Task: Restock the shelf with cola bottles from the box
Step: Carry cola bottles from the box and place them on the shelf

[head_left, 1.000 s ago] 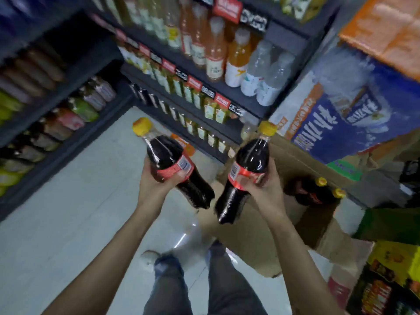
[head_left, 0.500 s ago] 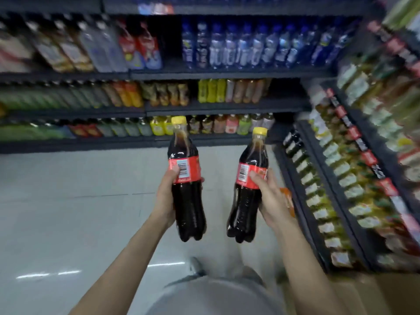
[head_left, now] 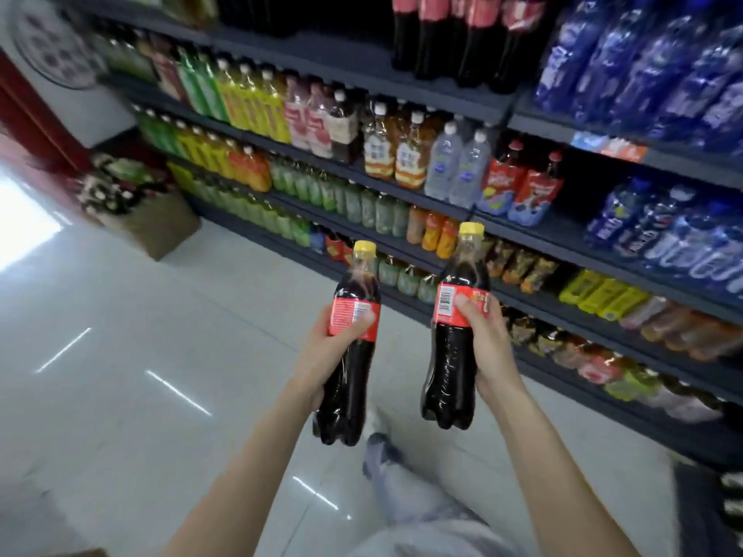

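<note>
The left hand (head_left: 327, 347) is wrapped round the red label of a dark plastic cola bottle with a yellow cap (head_left: 349, 347), and the right hand (head_left: 484, 347) grips a second yellow-capped cola bottle (head_left: 454, 335) the same way, both upright above the pale tiled floor (head_left: 120, 355). Neither is shelved yet; the likely slot seems to be the top grey shelf (head_left: 345, 50), beside the row of red-labelled cola bottles (head_left: 462, 30) (the box is out of view, so its remaining stock cannot be judged).

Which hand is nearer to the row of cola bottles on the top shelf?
Right. The right hand holds its bottle below the cola row; the left hand holds its bottle further left, away from it.
</note>
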`<state>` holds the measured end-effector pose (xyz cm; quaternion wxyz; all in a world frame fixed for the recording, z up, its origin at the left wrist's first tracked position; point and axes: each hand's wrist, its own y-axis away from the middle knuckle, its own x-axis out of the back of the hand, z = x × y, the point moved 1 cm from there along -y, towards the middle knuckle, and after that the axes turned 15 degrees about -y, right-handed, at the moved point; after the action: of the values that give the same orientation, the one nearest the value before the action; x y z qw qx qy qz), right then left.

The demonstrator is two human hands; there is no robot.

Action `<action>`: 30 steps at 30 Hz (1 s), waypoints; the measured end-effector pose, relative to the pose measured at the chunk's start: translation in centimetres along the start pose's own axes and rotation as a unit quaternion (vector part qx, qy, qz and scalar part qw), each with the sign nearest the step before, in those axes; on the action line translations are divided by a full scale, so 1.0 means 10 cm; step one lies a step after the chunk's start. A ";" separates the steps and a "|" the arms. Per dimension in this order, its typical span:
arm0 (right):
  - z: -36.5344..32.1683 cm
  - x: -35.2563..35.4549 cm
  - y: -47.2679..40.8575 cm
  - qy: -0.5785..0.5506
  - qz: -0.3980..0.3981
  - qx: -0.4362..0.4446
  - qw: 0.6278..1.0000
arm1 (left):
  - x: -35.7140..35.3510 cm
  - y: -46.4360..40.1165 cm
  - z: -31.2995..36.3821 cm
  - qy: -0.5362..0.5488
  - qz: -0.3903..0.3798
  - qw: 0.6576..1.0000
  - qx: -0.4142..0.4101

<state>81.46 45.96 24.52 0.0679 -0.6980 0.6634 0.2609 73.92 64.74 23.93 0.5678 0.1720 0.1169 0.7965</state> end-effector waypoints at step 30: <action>-0.50 -4.43 -4.81 0.172 0.185 0.403 0.880 | 2.38 -6.13 3.63 -0.209 0.051 0.867 -0.450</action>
<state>129.83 88.57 36.80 0.1790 -0.5087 0.8295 -0.1454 134.61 106.96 37.08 0.5536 0.0662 -0.3840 0.7360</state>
